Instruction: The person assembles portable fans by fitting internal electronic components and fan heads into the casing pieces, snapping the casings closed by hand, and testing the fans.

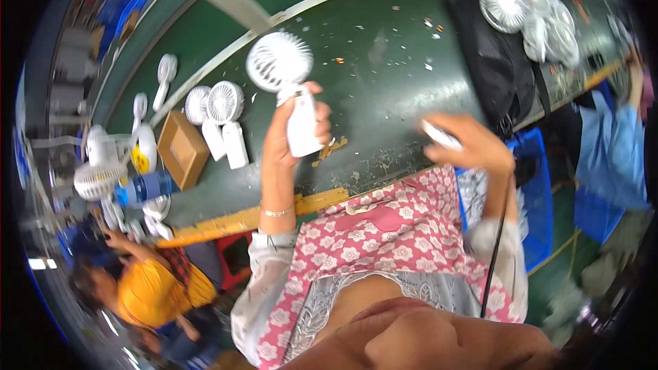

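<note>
My left hand (279,136) is closed around the handle of a white handheld fan (279,62), holding it upright above the green workbench (384,82) with its round grille at the top. My right hand (476,145), smeared a little by motion, is closed on a small elongated white piece (442,136) over the bench near its front edge. What that piece is I cannot make out. The two hands are well apart. To the left of my left hand, two more white handheld fans (225,103) lie side by side on the bench.
An open cardboard box (183,149), a blue bottle (145,188) and several fans stand at the left. A black bag (490,55) and bagged white fan parts (510,7) lie at the right. Scraps litter the bench. A person in yellow (161,291) sits at lower left; another's blue sleeve (620,144) shows right.
</note>
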Demonstrator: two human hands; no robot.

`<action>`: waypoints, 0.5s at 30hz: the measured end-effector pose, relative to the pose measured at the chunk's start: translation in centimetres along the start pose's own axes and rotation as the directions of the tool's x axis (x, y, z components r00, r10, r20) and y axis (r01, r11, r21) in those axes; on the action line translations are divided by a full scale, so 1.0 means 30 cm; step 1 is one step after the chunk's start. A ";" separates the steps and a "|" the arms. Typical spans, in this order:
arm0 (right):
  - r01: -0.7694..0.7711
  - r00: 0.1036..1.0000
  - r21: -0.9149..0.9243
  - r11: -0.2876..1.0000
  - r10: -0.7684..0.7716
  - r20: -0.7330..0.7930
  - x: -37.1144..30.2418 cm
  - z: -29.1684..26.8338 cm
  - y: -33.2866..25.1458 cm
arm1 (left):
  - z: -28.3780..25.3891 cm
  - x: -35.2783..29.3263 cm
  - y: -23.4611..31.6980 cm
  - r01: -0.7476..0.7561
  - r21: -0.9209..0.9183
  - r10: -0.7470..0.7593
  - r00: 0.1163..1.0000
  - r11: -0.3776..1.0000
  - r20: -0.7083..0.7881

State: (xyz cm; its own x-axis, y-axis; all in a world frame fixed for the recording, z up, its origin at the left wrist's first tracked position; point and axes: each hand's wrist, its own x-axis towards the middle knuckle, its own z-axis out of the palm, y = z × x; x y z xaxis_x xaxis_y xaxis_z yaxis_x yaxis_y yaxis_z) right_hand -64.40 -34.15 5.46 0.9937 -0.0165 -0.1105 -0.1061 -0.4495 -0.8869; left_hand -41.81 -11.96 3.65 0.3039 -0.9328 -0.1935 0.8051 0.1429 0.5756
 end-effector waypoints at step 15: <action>0.067 0.930 0.579 0.813 0.160 -0.331 -0.035 0.099 0.030 | 0.042 0.051 -0.062 0.381 0.150 -0.409 0.845 0.912 0.343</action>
State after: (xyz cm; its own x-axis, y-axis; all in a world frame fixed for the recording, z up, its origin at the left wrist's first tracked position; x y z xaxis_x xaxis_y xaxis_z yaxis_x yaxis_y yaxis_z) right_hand -65.64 -31.88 3.43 0.9188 -0.3830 -0.0959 -0.0404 0.1504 -0.9878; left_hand -43.48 -14.08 3.28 -0.2476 -0.9606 -0.1264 0.7742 -0.2746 0.5703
